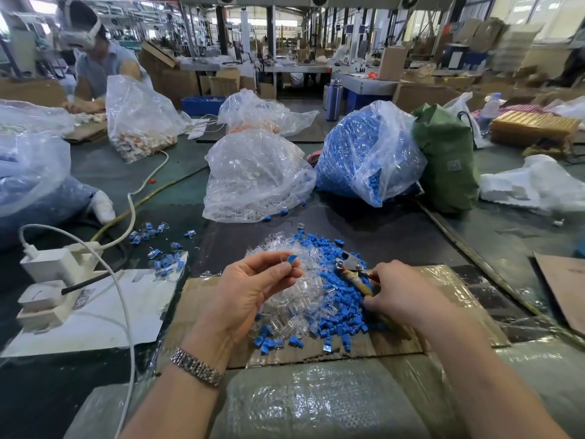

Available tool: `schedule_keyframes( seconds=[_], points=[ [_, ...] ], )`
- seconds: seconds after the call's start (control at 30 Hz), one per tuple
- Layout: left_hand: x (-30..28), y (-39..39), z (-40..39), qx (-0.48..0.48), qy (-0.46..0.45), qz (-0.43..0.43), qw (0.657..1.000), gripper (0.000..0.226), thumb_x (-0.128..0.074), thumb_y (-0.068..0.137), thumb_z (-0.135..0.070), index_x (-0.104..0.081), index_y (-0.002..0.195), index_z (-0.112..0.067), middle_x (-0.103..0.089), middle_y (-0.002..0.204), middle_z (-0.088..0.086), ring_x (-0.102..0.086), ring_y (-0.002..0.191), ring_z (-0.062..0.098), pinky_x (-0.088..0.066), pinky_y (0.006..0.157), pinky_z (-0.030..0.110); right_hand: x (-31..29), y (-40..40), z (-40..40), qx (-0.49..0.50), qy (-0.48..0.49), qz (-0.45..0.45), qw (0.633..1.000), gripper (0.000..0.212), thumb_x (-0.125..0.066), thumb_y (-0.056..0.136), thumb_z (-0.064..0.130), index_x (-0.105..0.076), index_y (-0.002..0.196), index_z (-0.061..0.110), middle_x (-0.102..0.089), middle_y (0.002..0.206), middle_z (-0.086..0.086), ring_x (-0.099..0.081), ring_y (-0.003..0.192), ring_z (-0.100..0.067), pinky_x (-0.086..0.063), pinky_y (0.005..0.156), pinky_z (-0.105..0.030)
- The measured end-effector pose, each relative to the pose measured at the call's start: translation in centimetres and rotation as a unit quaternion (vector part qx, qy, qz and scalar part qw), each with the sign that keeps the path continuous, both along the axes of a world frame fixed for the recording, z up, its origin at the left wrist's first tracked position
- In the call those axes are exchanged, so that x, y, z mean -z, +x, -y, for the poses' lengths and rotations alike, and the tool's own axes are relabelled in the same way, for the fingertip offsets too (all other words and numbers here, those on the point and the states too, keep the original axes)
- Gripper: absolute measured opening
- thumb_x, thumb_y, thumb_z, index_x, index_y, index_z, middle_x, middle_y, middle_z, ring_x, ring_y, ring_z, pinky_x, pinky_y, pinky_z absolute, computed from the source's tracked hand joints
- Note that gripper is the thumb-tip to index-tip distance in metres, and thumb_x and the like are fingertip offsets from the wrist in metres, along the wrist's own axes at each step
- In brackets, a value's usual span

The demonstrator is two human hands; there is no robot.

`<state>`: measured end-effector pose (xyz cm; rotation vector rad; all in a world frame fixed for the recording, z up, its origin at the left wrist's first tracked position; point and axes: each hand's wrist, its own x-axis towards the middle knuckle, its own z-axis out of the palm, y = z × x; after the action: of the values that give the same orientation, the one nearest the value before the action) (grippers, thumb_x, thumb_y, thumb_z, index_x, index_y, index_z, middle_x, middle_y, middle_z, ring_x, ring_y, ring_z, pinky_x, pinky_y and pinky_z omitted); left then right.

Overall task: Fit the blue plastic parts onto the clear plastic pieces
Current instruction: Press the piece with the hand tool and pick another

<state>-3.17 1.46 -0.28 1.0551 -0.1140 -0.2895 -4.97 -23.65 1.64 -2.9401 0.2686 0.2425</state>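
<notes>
My left hand (253, 286) pinches a clear plastic piece with a blue part (292, 259) at its tip, held above a heap of clear pieces (294, 299). To the right of that heap lies a pile of loose blue parts (340, 299). My right hand (402, 296) grips the wrapped handle of a pair of pliers (349, 264) whose metal jaws lie on the blue pile. Both heaps sit on a sheet of cardboard (205, 299).
A bag of clear pieces (253, 179) and a bag of blue parts (364, 153) stand behind the heaps. Assembled pieces (161, 251) lie scattered at the left near white chargers (53, 277) and cables. A green bag (446, 160) stands right; another person (95, 58) works far left.
</notes>
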Motion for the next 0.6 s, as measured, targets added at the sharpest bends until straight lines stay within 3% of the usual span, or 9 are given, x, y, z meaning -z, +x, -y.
schedule_keyframes(
  seconds=[0.17, 0.23, 0.33, 0.4, 0.5, 0.6],
  points=[
    [-0.3, -0.2, -0.1, -0.013, -0.013, -0.009, 1.000, 0.026, -0.072, 0.077, 0.002, -0.076, 0.102, 0.005, -0.072, 0.110, 0.029, -0.074, 0.095, 0.033, -0.062, 0.077, 0.028, -0.2, 0.0, -0.1, -0.001, 0.009, 0.017, 1.000, 0.031, -0.053, 0.094, 0.042, -0.057, 0.112, 0.017, -0.049, 0.105, -0.007, -0.050, 0.096, -0.027, -0.045, 0.081, -0.036],
    [-0.4, -0.2, 0.0, -0.023, -0.018, -0.007, 1.000, 0.026, -0.073, 0.076, 0.001, -0.076, 0.102, 0.005, -0.072, 0.110, 0.029, -0.074, 0.095, 0.033, -0.062, 0.077, 0.029, -1.0, -0.2, -0.4, 0.001, 0.042, 0.024, 0.999, 0.025, -0.051, 0.095, 0.037, -0.056, 0.105, 0.015, -0.050, 0.102, -0.009, -0.050, 0.091, -0.027, -0.044, 0.075, -0.036],
    [-0.4, -0.1, -0.2, -0.036, -0.021, -0.006, 0.999, 0.026, -0.073, 0.077, -0.002, -0.077, 0.102, 0.003, -0.073, 0.111, 0.026, -0.074, 0.100, 0.033, -0.062, 0.079, 0.030, -2.4, -1.1, -1.3, 0.001, 0.181, 0.077, 0.980, 0.015, -0.054, 0.095, 0.023, -0.056, 0.089, 0.009, -0.055, 0.078, -0.005, -0.051, 0.068, -0.021, -0.037, 0.055, -0.031],
    [-0.5, -0.1, -0.4, -0.040, -0.024, -0.009, 0.999, 0.026, -0.073, 0.078, -0.003, -0.077, 0.104, 0.000, -0.073, 0.113, 0.023, -0.073, 0.105, 0.032, -0.061, 0.082, 0.030, -3.4, -2.1, -2.4, -0.006, 0.300, 0.065, 0.952, 0.019, -0.057, 0.099, 0.022, -0.060, 0.089, 0.006, -0.053, 0.066, -0.001, -0.053, 0.058, -0.016, -0.041, 0.047, -0.025],
    [-0.6, 0.1, -0.4, -0.046, -0.038, 0.000, 0.998, 0.022, -0.075, 0.077, -0.005, -0.080, 0.099, -0.006, -0.075, 0.112, 0.019, -0.073, 0.106, 0.028, -0.060, 0.086, 0.031, -4.0, -3.4, -4.0, -0.060, 0.425, -0.071, 0.900, 0.028, -0.056, 0.103, 0.026, -0.067, 0.096, 0.001, -0.066, 0.071, -0.003, -0.066, 0.067, -0.014, -0.055, 0.063, -0.023],
    [-0.6, 0.1, -0.5, -0.050, -0.054, 0.009, 0.997, 0.024, -0.076, 0.075, -0.006, -0.081, 0.099, -0.007, -0.075, 0.112, 0.018, -0.073, 0.107, 0.026, -0.059, 0.092, 0.032, -3.6, -3.8, -5.2, -0.074, 0.451, -0.121, 0.881, 0.026, -0.058, 0.102, 0.024, -0.065, 0.093, 0.001, -0.073, 0.082, -0.006, -0.073, 0.081, -0.021, -0.059, 0.074, -0.031]
  ],
)
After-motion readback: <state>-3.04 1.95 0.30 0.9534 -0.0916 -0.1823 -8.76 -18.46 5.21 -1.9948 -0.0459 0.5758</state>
